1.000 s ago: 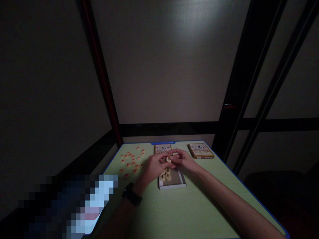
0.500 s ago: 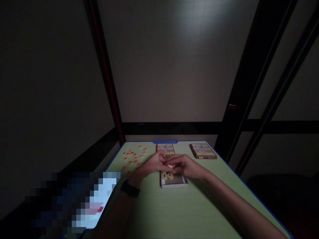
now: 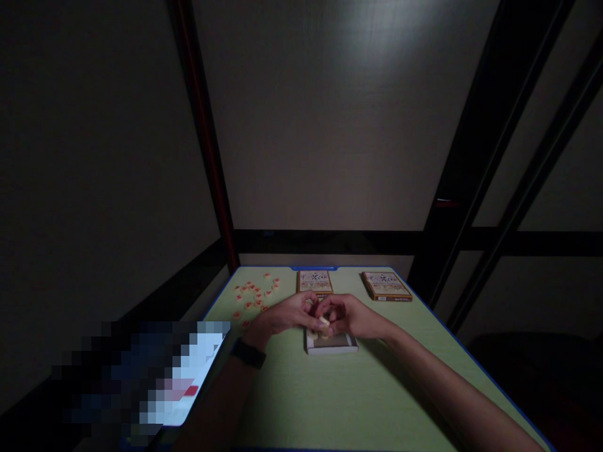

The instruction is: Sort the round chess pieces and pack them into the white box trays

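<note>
Over a shallow white box tray [image 3: 333, 349], my left hand [image 3: 289, 312] and my right hand [image 3: 347, 316] meet at the fingertips. Between them, pinched by the fingers of both, are pale round xiangqi pieces [image 3: 324, 322]; how many is hidden. Another xiangqi piece [image 3: 314, 336] lies in the left side of the tray, partly covered by my left thumb. The tray's grey floor shows at its right. A dark watch band [image 3: 248, 353] is around my left wrist.
Several red-marked xiangqi pieces [image 3: 257, 295] lie scattered at the far left of the green table [image 3: 301, 402]. One printed flat box [image 3: 315, 280] lies behind my hands, another printed box [image 3: 386, 284] at the far right. A bright, blurred-out screen [image 3: 188, 376] is at the left edge.
My hands have shifted slightly over the tray, and the held piece is now tilted up between the fingers. The two pieces seen clearly in the tray before are now mostly covered.
</note>
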The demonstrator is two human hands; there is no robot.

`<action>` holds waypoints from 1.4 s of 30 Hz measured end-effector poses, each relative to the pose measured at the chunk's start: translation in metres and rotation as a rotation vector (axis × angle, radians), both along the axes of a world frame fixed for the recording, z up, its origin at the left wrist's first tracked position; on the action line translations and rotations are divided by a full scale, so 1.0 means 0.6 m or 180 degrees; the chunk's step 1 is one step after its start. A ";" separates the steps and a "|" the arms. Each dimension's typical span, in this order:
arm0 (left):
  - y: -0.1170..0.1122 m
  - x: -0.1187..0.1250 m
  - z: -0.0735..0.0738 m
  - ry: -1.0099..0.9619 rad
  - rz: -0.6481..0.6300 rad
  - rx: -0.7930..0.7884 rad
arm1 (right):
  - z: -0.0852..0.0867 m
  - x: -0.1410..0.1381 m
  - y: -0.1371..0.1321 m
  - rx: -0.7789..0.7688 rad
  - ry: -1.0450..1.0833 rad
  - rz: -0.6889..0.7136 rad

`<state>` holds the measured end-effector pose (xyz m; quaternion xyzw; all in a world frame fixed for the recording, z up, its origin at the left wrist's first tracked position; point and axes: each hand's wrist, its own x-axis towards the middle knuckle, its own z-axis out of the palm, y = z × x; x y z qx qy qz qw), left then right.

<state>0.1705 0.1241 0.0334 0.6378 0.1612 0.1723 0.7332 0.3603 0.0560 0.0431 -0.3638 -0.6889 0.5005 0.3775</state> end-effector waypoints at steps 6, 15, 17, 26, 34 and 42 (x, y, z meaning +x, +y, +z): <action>0.006 -0.006 0.002 -0.0077 0.0152 -0.0017 | 0.002 0.006 0.005 0.0106 0.0040 -0.0287; 0.013 -0.003 -0.011 -0.0123 0.0016 0.0063 | 0.004 0.004 0.000 0.0132 -0.0142 -0.0299; 0.015 0.000 -0.016 -0.0115 -0.0026 0.0093 | 0.003 -0.002 -0.002 0.0265 -0.0280 -0.0313; 0.015 -0.004 -0.013 -0.0276 0.0143 0.0038 | -0.006 0.002 0.003 0.0286 -0.0322 -0.0453; 0.020 0.000 -0.015 -0.0241 0.0433 0.0117 | 0.000 -0.001 -0.002 0.1036 -0.0739 -0.0597; 0.021 -0.015 0.000 0.0024 0.0289 0.0226 | 0.006 -0.008 -0.012 0.1957 -0.1621 -0.0627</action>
